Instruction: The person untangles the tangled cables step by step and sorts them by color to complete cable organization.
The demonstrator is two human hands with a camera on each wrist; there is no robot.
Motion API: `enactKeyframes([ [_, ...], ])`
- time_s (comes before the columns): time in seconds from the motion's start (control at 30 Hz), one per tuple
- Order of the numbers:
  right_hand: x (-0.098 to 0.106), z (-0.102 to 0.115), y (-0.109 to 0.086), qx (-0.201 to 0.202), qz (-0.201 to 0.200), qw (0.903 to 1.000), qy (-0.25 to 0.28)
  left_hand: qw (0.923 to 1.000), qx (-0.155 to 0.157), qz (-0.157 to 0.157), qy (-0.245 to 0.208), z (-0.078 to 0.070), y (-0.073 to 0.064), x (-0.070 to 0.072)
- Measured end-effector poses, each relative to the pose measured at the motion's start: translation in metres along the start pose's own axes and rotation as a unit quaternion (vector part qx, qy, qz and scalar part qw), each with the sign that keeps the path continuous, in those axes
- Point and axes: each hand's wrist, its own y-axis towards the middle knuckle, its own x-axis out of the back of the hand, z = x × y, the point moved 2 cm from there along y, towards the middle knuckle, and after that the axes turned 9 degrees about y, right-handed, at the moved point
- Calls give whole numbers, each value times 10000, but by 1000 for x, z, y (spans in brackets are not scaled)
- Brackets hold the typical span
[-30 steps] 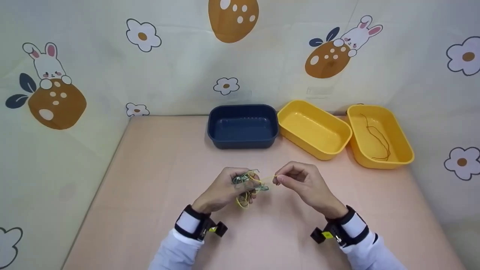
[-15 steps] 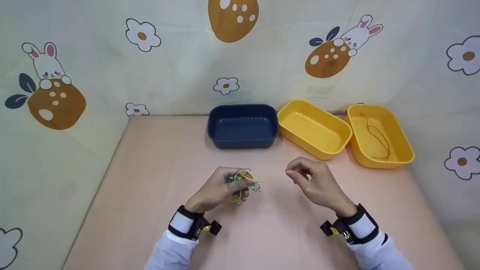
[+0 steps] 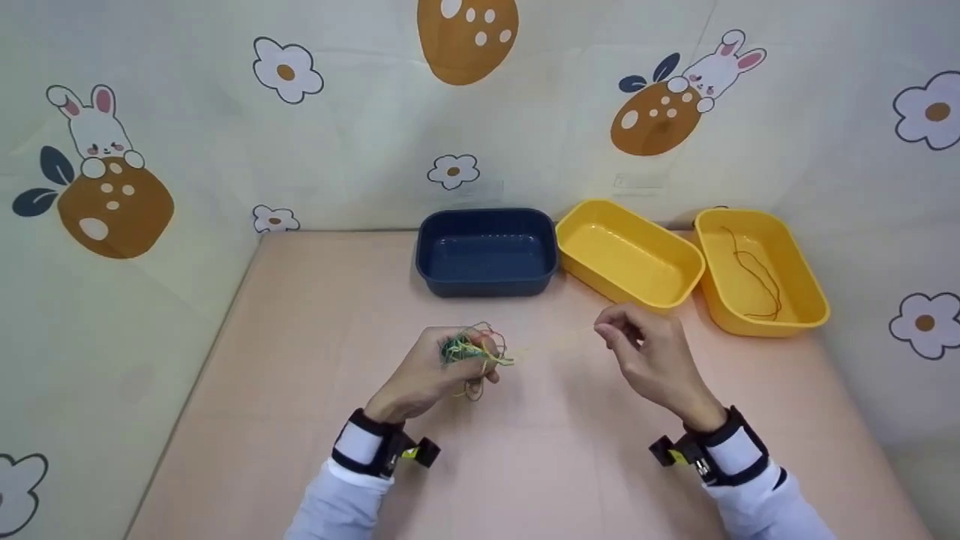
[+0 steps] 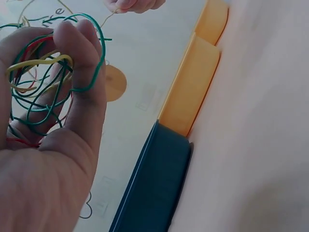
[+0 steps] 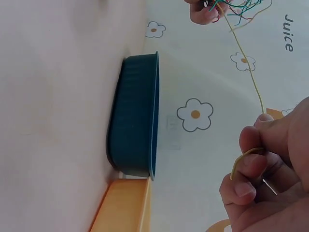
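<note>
A tangled bundle of green, yellow and red strings is gripped in my left hand, with loops sticking out past the thumb and fingers. My right hand pinches one yellow string between thumb and fingertips. In the right wrist view that string runs taut from the bundle to my right fingers, and its short loose end hangs below the pinch. Both hands are held up over the table, apart from each other. Where the yellow string passes inside the bundle is hidden.
Along the back of the table stand a dark blue bin, a yellow bin and a second yellow bin at the right. In the right-hand bin lies a thin reddish-brown string. A patterned wall cloth rises behind them.
My right hand has moved right and farther from me, drawing out a longer stretch of yellow string. The left hand has shifted slightly left, turning the bundle.
</note>
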Motion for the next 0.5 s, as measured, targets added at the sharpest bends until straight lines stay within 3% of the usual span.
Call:
enactKeyframes([
  [0.23, 8, -5, 0, 45, -200, 9997, -107, 9996, 223, -174, -26, 1, -1, 4],
  [0.5, 19, -10, -2, -138, -417, 9989, -158, 9993, 26, -313, 208, 1, -2, 9],
])
